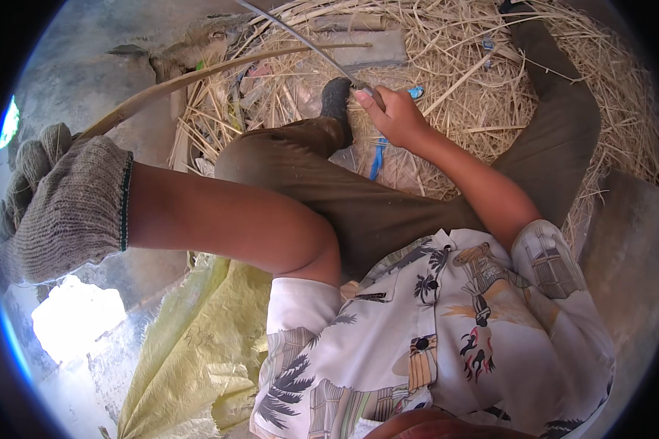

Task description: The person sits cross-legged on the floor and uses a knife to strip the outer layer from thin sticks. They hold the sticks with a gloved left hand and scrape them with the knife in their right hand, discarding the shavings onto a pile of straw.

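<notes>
A grey knitted glove covers my left hand (62, 201), out at the far left. Its fingers are curled round the thick end of a long, pale brown bamboo strip (183, 79), which bends away to the upper middle and tapers to a thin tip. My right hand (397, 117) is bare and wrapped round the handle of a knife (294, 35) with a long, narrow blade. That blade slants up and to the left and crosses the strip near its thin end; whether they touch I cannot tell.
Shavings and thin strips (454, 66) cover the floor around my outstretched legs (285, 157). A flat, pale block (381, 50) lies among them. Bits of blue plastic (377, 159) are near my right forearm. At lower left lies a yellowish woven sack (198, 336).
</notes>
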The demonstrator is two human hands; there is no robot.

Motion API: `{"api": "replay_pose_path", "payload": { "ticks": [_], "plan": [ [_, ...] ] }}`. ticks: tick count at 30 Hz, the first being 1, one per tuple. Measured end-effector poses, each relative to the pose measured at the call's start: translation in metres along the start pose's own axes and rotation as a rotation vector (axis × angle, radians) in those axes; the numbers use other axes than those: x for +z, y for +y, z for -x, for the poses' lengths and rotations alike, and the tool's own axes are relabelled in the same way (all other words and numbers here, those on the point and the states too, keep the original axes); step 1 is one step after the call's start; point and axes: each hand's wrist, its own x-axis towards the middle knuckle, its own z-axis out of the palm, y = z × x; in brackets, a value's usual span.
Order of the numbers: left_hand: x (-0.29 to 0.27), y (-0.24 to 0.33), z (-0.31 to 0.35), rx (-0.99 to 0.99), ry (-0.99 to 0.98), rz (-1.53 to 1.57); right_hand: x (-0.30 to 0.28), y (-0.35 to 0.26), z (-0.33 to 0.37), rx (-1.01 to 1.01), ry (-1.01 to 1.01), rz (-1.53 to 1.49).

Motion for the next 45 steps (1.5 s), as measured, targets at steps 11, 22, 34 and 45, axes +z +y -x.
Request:
{"api": "replay_pose_path", "payload": {
  "ticks": [11, 22, 34, 45],
  "plan": [
    [0.003, 0.002, 0.009, 0.001, 0.032, -0.072, 0.004, 0.091, -0.013, 0.367, 0.056, 0.155],
    [-0.02, 0.046, 0.013, -0.057, -0.028, 0.105, -0.001, 0.032, -0.001, -0.116, 0.071, -0.019],
    [-0.013, 0.094, 0.03, -0.041, 0.0, 0.135, -0.017, -0.001, -0.009, -0.083, 0.048, 0.091],
    [-0.122, 0.137, 0.001, -0.33, -0.368, 0.593, -0.043, 0.058, -0.027, 0.255, 0.206, 0.121]
  ]
}}
